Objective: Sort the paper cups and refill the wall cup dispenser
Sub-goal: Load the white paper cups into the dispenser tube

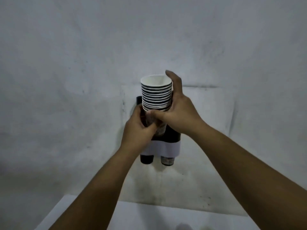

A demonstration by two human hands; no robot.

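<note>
I had 2 hands up at the wall and 1 stack of cups point(156, 92) between them. I counted about 12 white rims in that stack, dark bands between them, though the lowest rims ran together and I could not be sure of the number. The stack stood upright, mouth open to the top, its lower end going down into the dispenser point(167, 138), a dark holder fixed to the wall point(66, 63) with 1 white band across its front.

My left hand point(137, 131) was curled round the bottom of the stack, fingers wrapped close on it. My right hand point(177, 110) gripped the stack's right side, fingers running up along the rims and the thumb pinching in low near the left hand.

Below the white band 2 cup bottoms stuck out side by side: 1 plain dark cup point(146, 159) on the left and 1 printed cup point(167, 161) on the right, its print too blurred to read. My hands hid most of the dispenser's top. A white table point(149, 218) sat at the bottom, cut off by the frame edge.
</note>
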